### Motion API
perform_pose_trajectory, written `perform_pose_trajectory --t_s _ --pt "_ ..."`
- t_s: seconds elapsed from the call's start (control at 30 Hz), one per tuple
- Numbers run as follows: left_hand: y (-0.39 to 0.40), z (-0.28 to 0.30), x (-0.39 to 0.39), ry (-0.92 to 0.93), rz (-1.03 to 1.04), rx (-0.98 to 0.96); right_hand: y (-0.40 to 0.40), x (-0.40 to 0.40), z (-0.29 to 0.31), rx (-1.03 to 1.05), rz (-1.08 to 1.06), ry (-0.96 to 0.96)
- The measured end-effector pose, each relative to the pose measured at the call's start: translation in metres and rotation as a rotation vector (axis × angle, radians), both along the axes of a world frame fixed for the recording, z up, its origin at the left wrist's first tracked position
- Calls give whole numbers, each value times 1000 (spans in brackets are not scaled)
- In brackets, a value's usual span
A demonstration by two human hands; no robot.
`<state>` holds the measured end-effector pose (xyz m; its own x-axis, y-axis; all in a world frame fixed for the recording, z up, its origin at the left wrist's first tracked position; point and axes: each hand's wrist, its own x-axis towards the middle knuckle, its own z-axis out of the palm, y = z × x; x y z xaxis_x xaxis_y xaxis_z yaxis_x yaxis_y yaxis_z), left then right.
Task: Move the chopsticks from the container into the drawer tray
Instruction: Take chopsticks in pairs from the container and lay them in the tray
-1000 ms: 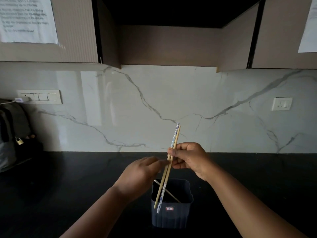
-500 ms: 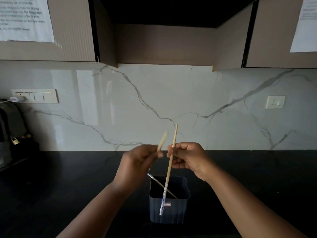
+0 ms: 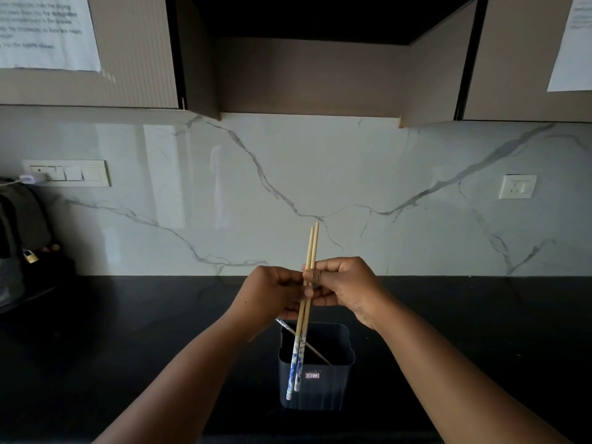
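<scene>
While both hands, left hand (image 3: 272,294) and right hand (image 3: 344,288), pinch the chopstick pair (image 3: 304,310), one chopstick (image 3: 307,346) leans inside the dark container (image 3: 320,379).

Dim, glossy backsplash glare, edges bowed

Hidden where the right hand (image 3: 344,288) and left hand (image 3: 272,296) meet: the middle stretch of the held chopsticks (image 3: 309,251). Lost behind them: part of the chopstick (image 3: 315,350) left in the container (image 3: 320,392). Blurred past reading: print on the paper (image 3: 45,30) at 10 o'clock. Cut by the edge: a second sheet (image 3: 573,49) at 2 o'clock, a bag (image 3: 19,238) at 9 o'clock. Too small to read: the container's label (image 3: 312,375).
</scene>
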<state>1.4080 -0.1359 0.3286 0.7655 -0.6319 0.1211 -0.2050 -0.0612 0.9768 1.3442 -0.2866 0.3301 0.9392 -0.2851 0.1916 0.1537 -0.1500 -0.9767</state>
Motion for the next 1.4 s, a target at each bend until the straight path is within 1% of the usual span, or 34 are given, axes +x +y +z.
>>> perform_pose_trajectory --t_s 0.1,0.23,0.43,0.7,0.77,0.83,0.87,0.93,0.97,1.03,1.07,1.1,1.13,1.17,1.2,1.23,1.27,1.3,1.33,1.4 --pt "-2 -10 2 -56 39 37 2 2 -7 22 5 43" --pt "-4 -26 6 -130 82 4 4 5 -13 48 -2 68" --pt "-5 -39 13 -154 84 -10 5 9 -24 88 12 81" --pt "-8 -70 18 -239 125 -62 5 10 -39 21 -42 88" --pt "-8 -78 18 -258 112 -70 5 9 -46 -17 -42 96" --pt "-4 -88 20 -346 82 -41 5 7 -57 -68 -41 88" --pt "0 -94 22 -387 60 -14 4 5 -63 -114 -42 75" --pt "13 -113 29 -373 29 14 2 -3 -80 -258 -17 69" --pt "21 -123 32 -375 45 24 1 -8 -91 -328 21 93" --pt "38 -149 39 -469 99 42 2 -19 -118 -427 119 183" --pt "44 -163 43 -521 129 79 4 -25 -134 -476 171 233" --pt "50 -177 49 -571 164 162 7 -30 -150 -543 221 275" --pt "53 -192 56 -618 199 293 10 -36 -166 -631 269 310" --pt "56 -208 62 -645 220 465 13 -41 -182 -727 317 341" --pt "58 -224 66 -625 219 672 17 -45 -197 -821 366 374" --pt "59 -240 67 -559 202 881 20 -50 -212 -908 420 405" --pt "60 -254 65 -490 189 1036 23 -53 -227 -987 477 436" --pt "62 -267 63 -461 194 1118 25 -56 -242 -1050 534 471" --pt "63 -277 61 -474 216 1140 28 -59 -257 -1090 587 513" --pt "63 -285 60 -535 263 1117 31 -62 -282 -1126 660 588"
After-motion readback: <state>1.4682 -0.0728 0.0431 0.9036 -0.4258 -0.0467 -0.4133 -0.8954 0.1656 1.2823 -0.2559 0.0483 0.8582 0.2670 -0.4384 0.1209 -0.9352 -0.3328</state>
